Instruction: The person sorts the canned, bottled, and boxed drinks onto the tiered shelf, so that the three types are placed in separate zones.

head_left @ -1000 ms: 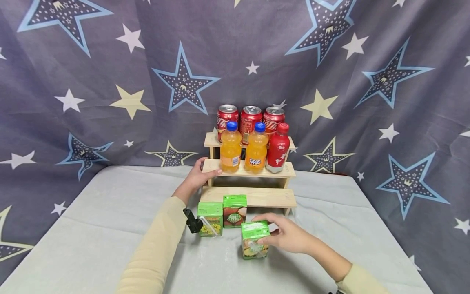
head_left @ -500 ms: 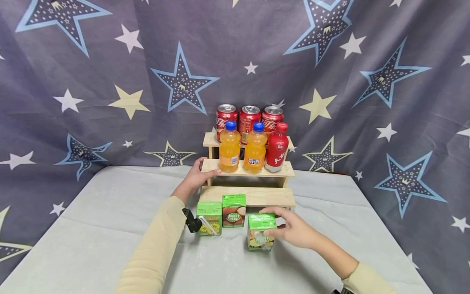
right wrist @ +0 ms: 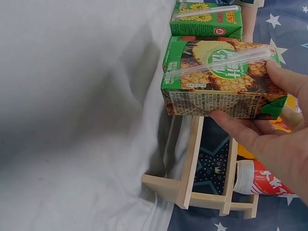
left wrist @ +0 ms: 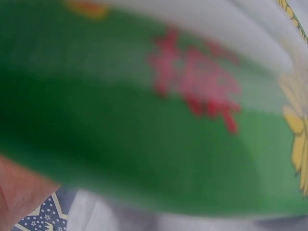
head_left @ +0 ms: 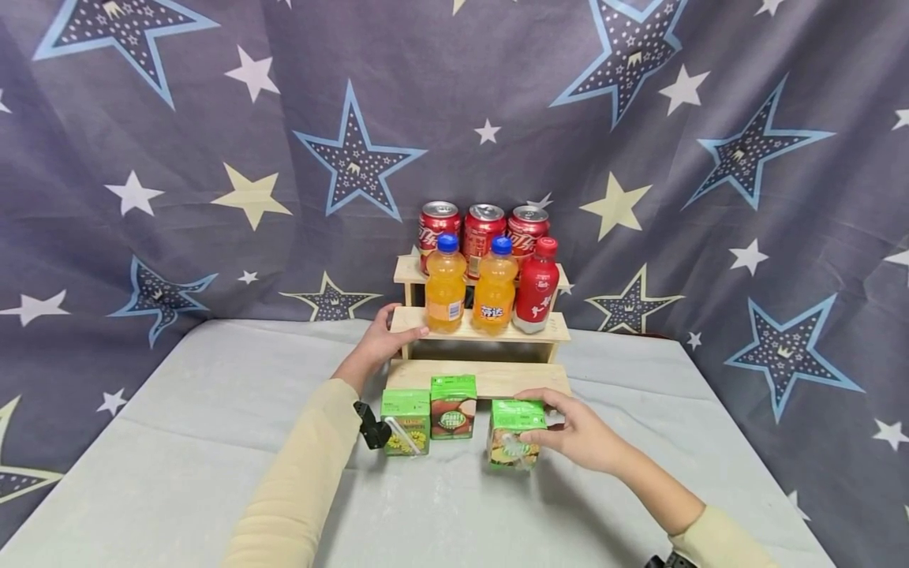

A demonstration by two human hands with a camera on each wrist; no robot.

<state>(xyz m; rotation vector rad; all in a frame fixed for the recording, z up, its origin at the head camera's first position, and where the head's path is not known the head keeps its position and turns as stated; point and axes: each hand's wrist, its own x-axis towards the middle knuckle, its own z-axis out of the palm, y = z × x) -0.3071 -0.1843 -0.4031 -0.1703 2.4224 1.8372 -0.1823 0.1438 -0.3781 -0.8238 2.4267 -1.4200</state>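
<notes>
My right hand (head_left: 585, 434) holds a green juice box with pineapple pictures (head_left: 513, 454), thumb on its front and fingers behind. In the right wrist view, a clear straw runs along that juice box (right wrist: 221, 62); whether it touches the table is hard to tell. My left hand (head_left: 376, 345) grips the left end of the three-step wooden rack's middle step (head_left: 483, 327), thumb on top. By my left wrist stand a yellow-flower drink box (head_left: 406, 426) and a brown-and-green drink box (head_left: 453, 410), in front of the bottom step. A blurred green box (left wrist: 144, 120) fills most of the left wrist view.
On the middle step stand two orange drink bottles (head_left: 445, 288) with blue caps and a red bottle (head_left: 536, 292). Three red cans (head_left: 485, 229) line the top step. A white cloth (head_left: 234, 410) covers the table, and a star-patterned curtain (head_left: 454, 118) hangs behind.
My right hand has carried the pineapple juice box to the right and back, closer to the rack's bottom step. My left hand stays on the rack.
</notes>
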